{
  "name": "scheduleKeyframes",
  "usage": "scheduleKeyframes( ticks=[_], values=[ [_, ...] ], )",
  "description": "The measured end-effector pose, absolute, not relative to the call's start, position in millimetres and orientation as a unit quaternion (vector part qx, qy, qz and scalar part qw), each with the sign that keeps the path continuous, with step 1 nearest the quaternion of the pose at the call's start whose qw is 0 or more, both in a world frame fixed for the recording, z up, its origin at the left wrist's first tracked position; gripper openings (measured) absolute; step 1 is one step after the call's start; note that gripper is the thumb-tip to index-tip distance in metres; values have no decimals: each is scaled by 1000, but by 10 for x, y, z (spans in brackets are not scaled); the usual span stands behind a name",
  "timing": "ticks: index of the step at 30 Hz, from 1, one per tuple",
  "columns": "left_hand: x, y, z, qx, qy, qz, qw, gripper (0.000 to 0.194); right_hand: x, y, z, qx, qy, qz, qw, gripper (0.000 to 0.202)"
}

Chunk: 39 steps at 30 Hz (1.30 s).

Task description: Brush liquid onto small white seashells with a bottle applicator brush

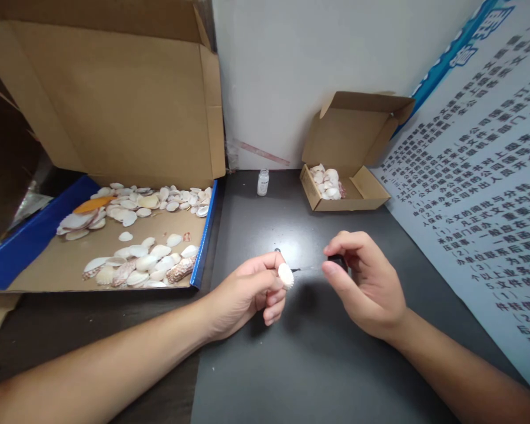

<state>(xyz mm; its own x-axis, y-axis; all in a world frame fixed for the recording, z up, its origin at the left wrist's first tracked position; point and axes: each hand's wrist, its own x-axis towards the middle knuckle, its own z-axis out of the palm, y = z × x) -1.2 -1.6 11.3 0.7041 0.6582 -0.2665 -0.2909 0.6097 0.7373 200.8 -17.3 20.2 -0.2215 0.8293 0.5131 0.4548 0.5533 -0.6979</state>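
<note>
Near the middle of the dark table, my left hand [254, 288] pinches a small white ribbed shell [285, 275] between thumb and fingers. To its right, my right hand [368, 285] is raised over the table with its fingers curled round a small black object [338, 261], mostly hidden by the fingers. The two hands are apart. A thin dark brush-like tip [295, 270] shows between them, just right of the shell; what it joins to cannot be made out. Beyond the hands stands a small clear bottle [263, 182] with a whitish look and no cap on it.
A large open cardboard box [115, 235] with blue sides holds several shells at the left. At the back right, a smaller open box [347, 204] holds white shells. A white wall [282, 82] rises behind, and a printed sheet [477, 194] slants along the right.
</note>
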Motion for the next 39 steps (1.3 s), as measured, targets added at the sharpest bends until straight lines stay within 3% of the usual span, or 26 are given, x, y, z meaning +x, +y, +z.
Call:
scheduleKeyframes(
  ticks=[39],
  values=[
    [-21, -18, 105, 313, 275, 292, 860, 13, 1999, -170, 191, -411, -757, 223, 455, 15]
  ],
)
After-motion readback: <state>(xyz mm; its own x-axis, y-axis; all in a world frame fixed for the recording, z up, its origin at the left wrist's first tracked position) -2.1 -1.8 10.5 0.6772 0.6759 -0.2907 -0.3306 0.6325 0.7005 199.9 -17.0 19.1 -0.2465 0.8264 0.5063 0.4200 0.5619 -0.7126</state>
